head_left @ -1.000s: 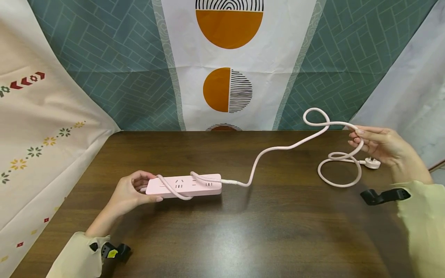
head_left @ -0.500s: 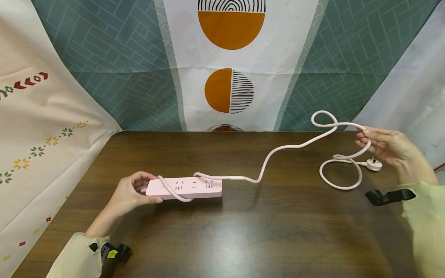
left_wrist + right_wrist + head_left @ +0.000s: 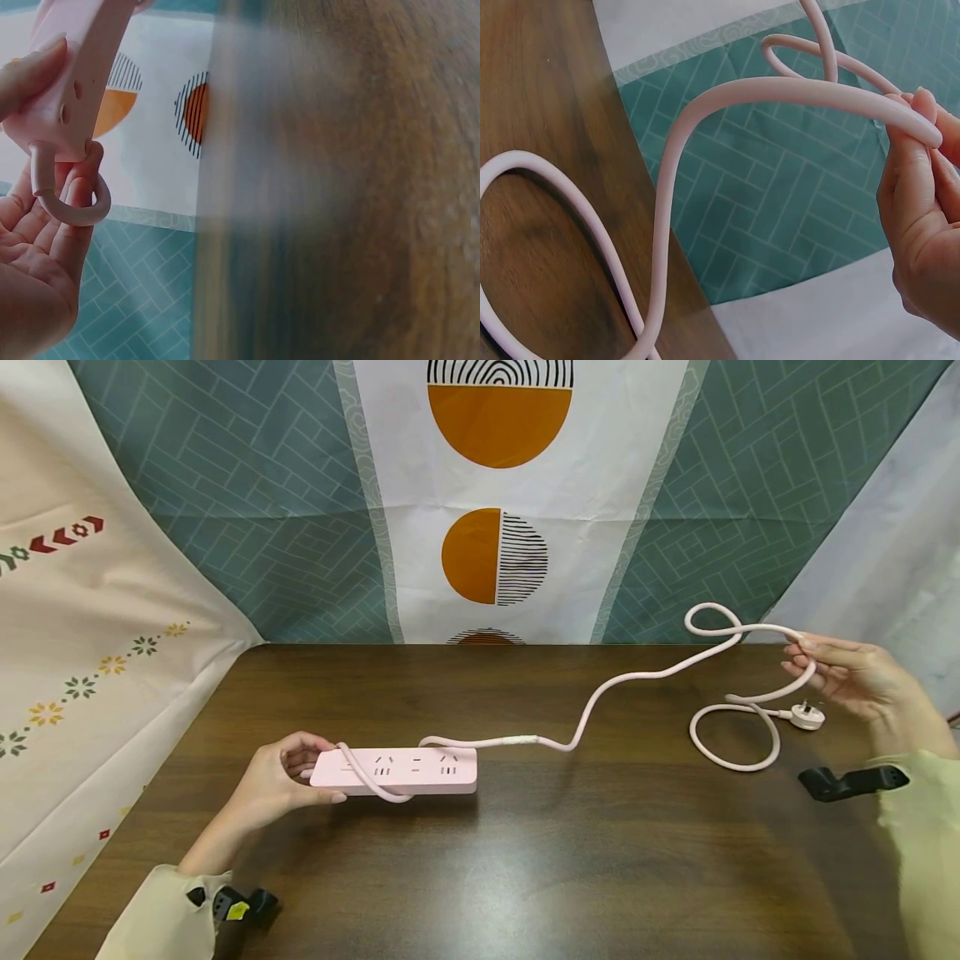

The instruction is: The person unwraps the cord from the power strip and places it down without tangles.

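My left hand grips the left end of a pink power strip, thumb along its near side and fingers behind. One turn of the strip's pale pink cord wraps diagonally across its socket face. In the left wrist view the cord bends in a small loop out of the strip's end, past my fingers. Over at the right, my right hand pinches the cord between thumb and fingers, raised above the table. From there the cord hangs to a ring on the tabletop, ending in a three-pin plug.
A brown wooden table lies under both hands. Behind its far edge hangs a green and white patterned cloth, with a cream cloth at the left and a pale one at the right.
My right hand has drawn the cord to the right, and its wrap near the strip's right end has slid off the face to the back edge. The left hand stays nearly still.
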Demonstrator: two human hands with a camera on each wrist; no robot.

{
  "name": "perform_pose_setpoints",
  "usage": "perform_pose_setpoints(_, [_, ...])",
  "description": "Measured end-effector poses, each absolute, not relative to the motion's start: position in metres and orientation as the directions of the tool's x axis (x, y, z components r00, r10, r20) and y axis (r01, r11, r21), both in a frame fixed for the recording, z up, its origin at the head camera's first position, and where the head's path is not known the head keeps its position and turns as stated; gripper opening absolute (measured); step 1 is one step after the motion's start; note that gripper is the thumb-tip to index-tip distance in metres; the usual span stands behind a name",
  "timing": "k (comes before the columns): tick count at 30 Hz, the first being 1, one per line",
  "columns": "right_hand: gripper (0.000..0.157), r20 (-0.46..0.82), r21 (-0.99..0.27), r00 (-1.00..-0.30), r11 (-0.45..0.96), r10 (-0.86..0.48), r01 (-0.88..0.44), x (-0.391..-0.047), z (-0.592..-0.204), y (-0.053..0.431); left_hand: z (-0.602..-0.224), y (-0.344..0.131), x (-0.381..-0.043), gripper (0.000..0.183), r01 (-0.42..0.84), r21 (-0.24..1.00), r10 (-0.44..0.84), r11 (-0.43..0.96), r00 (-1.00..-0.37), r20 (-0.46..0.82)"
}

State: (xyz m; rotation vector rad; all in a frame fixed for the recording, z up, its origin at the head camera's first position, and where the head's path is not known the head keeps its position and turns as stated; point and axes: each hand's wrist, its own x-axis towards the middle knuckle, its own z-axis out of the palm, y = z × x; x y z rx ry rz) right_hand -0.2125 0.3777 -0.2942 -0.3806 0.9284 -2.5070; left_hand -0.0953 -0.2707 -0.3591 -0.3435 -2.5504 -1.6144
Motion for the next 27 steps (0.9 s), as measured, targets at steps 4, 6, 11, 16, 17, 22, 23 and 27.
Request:
perform_pose_setpoints(4, [0.037,0.074,-0.676,-0.879,-0.672,-0.471,0.303,-0.211,-0.296,0.383,-0.359,-0.272,-0.095,0.051,0.258,0.879,0.145,0.4,-0.965,0.217])
perform_pose_setpoints(6, [0.037,0.06,-0.679,-0.887,-0.67,-0.458,0.301,-0.21,-0.296,0.386,-0.359,-0.272,-0.095,0.051,0.264,0.881,0.15,0.394,-0.964,0.222])
perform_pose_setpoints(11, [0.037,0.029,-0.684,-0.898,-0.664,-0.439,0.303,-0.209,-0.299,0.392,-0.359,-0.273,-0.095,0.051,0.277,0.882,0.159,0.381,-0.959,0.233])
perform_pose_setpoints(16, [0.037,-0.009,-0.702,-0.92,-0.653,-0.391,0.285,-0.205,-0.303,0.399,-0.359,-0.275,-0.096,0.05,0.29,0.877,0.162,0.382,-0.956,0.246])
perform_pose_setpoints(17, [0.037,-0.015,-0.708,-0.924,-0.648,-0.382,0.28,-0.205,-0.303,0.401,-0.359,-0.276,-0.096,0.05,0.294,0.875,0.163,0.383,-0.955,0.249])
perform_pose_setpoints(22, [0.036,-0.028,-0.703,-0.925,-0.651,-0.378,0.287,-0.203,-0.307,0.408,-0.358,-0.277,-0.096,0.05,0.307,0.868,0.168,0.39,-0.951,0.261])
perform_pose_setpoints(23, [0.037,-0.024,-0.693,-0.922,-0.658,-0.386,0.294,-0.202,-0.308,0.41,-0.358,-0.277,-0.096,0.05,0.305,0.87,0.167,0.388,-0.951,0.259])
perform_pose_setpoints(27, [0.036,-0.032,-0.679,-0.923,-0.67,-0.384,0.302,-0.202,-0.311,0.415,-0.358,-0.277,-0.096,0.05,0.293,0.878,0.161,0.38,-0.955,0.249])
